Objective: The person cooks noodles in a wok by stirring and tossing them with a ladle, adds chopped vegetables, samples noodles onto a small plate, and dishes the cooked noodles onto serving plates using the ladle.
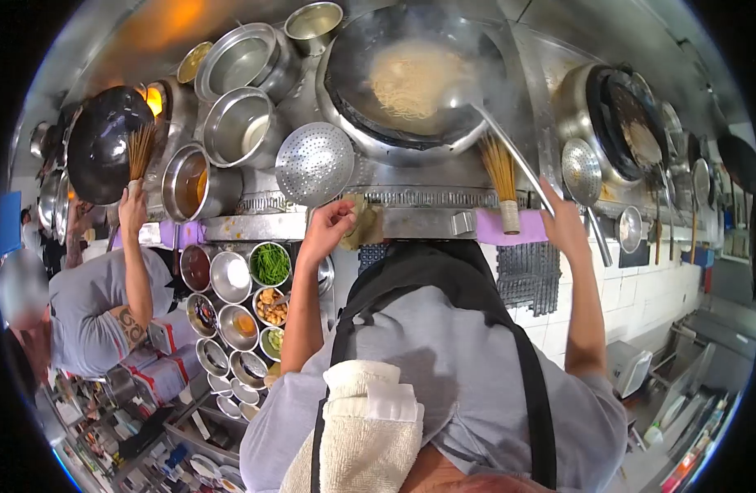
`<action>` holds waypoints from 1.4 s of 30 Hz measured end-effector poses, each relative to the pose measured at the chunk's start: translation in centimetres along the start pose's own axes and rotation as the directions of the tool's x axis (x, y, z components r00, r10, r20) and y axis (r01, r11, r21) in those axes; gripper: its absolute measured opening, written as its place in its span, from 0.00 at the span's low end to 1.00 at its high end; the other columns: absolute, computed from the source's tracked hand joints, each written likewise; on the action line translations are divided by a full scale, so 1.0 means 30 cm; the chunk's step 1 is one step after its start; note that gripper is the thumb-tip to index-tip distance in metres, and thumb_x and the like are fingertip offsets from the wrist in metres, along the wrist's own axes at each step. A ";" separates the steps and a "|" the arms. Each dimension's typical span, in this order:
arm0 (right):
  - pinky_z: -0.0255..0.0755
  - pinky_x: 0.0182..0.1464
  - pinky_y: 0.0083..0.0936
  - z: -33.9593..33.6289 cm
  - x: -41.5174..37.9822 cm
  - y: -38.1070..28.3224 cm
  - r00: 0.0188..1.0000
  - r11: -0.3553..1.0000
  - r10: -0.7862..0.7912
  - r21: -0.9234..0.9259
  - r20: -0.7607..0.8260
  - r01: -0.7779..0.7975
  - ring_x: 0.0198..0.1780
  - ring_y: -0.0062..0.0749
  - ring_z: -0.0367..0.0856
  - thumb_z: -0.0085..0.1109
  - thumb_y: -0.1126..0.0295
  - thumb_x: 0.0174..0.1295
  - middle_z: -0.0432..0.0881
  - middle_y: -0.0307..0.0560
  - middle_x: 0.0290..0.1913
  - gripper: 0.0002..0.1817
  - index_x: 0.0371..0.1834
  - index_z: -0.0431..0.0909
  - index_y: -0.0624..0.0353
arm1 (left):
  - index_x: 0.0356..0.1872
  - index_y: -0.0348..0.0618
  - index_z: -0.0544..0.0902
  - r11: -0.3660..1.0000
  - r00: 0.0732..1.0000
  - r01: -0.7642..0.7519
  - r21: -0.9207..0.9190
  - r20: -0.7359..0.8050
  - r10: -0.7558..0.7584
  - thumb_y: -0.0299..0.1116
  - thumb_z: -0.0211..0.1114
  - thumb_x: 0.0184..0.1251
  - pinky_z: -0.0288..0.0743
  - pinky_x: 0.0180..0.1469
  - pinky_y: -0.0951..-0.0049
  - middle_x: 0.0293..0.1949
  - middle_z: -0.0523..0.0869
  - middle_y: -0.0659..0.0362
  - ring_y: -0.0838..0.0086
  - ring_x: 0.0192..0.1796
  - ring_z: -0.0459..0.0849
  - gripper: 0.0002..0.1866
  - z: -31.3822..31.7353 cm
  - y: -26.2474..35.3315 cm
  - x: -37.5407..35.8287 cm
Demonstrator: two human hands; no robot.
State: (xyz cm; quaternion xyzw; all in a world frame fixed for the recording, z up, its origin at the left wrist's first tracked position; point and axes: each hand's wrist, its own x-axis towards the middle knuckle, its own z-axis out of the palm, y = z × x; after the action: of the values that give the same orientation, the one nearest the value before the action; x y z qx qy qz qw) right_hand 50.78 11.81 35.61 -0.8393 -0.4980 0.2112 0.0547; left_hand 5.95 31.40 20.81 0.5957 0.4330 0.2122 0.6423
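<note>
A ladle (509, 144) is gripped at the end of its long handle by the right hand (563, 222), whose fingers are closed round it. From the hand the handle runs up and to the left into the large wok (415, 78), where the ladle's bowl is sunk among pale noodles (411, 78) under rising steam. A folded cloth (363, 226) is pinched by the left hand (329, 223) against the front edge of the steel desk (419, 222), just below a perforated skimmer (315, 164). The wok thus lies well above both hands and between them. A bamboo brush (501, 177) is stood upright just left of the right hand. Round steel bowls of ingredients (242, 296) are set out to the left of the left arm. Further left, another brush is held by a co-worker's hand (132, 209) against a dark wok (107, 144).
</note>
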 end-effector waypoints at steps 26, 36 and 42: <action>0.67 0.70 0.37 0.092 0.050 -0.242 0.987 0.928 -0.160 0.343 0.027 0.141 0.68 0.60 0.75 0.60 0.73 0.63 0.77 0.68 0.66 0.34 0.75 0.66 0.63 | 0.35 0.47 0.79 0.262 0.722 -0.390 0.883 0.116 0.682 0.35 0.63 0.69 0.64 0.53 0.49 0.34 0.85 0.59 0.62 0.44 0.83 0.05 0.496 0.255 0.496; 0.70 0.67 0.39 0.054 -0.054 -0.083 0.988 0.938 -0.148 0.311 -0.042 0.154 0.65 0.61 0.78 0.61 0.73 0.62 0.79 0.69 0.62 0.35 0.75 0.67 0.60 | 0.36 0.48 0.81 0.281 0.767 -0.380 0.881 0.131 0.628 0.37 0.62 0.70 0.64 0.54 0.49 0.37 0.87 0.58 0.61 0.46 0.84 0.06 0.488 0.290 0.493; 0.72 0.66 0.40 0.198 0.289 -0.195 0.937 0.905 0.057 0.414 -0.345 0.097 0.63 0.61 0.79 0.61 0.66 0.63 0.80 0.71 0.60 0.34 0.73 0.68 0.66 | 0.36 0.46 0.82 0.296 0.776 -0.360 0.885 0.108 0.621 0.35 0.63 0.70 0.64 0.54 0.50 0.36 0.87 0.58 0.62 0.45 0.83 0.06 0.491 0.298 0.491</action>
State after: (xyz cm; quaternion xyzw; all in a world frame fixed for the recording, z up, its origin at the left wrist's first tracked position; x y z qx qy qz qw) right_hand 47.20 21.47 29.39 -0.8258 -0.4310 0.1616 0.3260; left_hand 27.92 36.24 23.59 0.9052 0.3504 0.2243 0.0872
